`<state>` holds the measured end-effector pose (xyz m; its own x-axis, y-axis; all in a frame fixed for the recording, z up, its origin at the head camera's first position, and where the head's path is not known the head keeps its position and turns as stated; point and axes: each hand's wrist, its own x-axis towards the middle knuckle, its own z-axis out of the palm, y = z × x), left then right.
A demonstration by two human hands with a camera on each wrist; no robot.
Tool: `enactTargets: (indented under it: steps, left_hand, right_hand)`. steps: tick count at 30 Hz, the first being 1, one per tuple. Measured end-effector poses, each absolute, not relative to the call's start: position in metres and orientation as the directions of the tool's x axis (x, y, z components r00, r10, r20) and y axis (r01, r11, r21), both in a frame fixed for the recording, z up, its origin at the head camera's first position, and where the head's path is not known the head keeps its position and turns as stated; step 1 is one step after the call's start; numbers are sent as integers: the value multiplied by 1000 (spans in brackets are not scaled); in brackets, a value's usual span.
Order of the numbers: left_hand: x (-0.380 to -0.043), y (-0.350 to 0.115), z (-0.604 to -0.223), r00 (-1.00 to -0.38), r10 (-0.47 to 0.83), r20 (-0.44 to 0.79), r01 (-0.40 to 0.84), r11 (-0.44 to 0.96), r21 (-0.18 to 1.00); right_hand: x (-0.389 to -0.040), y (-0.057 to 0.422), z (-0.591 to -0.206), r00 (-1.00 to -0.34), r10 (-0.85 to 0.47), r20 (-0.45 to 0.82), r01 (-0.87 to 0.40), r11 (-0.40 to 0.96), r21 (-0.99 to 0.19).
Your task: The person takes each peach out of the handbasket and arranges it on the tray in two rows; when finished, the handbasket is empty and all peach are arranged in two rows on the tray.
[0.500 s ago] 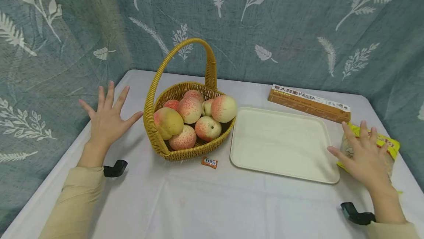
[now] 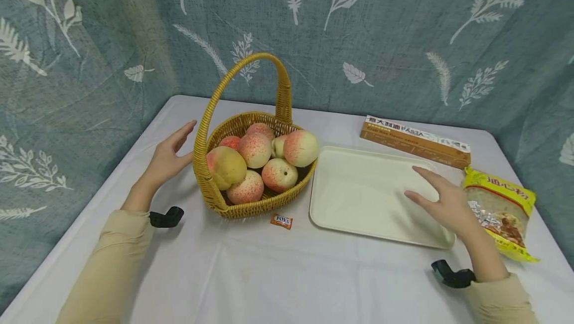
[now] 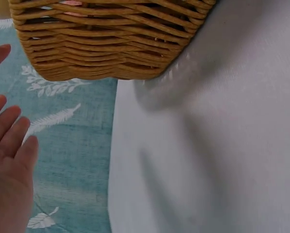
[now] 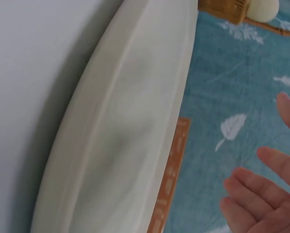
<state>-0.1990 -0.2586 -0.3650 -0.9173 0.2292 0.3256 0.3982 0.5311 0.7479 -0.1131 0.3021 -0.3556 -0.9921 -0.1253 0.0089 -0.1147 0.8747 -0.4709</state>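
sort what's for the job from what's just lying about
Probably for the job:
golden wicker basket, beside the left hand
round reddish peaches inside it
cream rectangular tray, below the right hand

Apparently just lying about:
long brown pasta box
yellow-and-clear plastic bag
small orange packet

The person wears a beige left sleeve (image 2: pixel 107 266) and a matching right sleeve (image 2: pixel 500 296), softly creased, the cuffs ending behind the bare left hand (image 2: pixel 167 157) and right hand (image 2: pixel 450 204). Near each cuff juts a bent black piece: a left mount (image 2: pixel 166 218) and a right mount (image 2: pixel 454 276), the latter with a greenish end.
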Motion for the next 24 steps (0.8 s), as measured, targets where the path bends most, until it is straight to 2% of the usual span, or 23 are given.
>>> enactTargets:
  steps: [10,18,24]
  left_hand:
    - [-214,-253,-372,-927,294,234,334,361,871]
    - [-216,-253,-376,-949,273,158,263,406,875]
    - [-216,-255,-378,-953,269,139,236,373,897]
  right_hand:
    - [-142,257,-356,-920,-384,75,-339,688,-641]
    - [-150,210,-349,-867,-475,151,-431,563,-705]
    - [-152,178,-338,-827,-528,195,-472,461,-751]
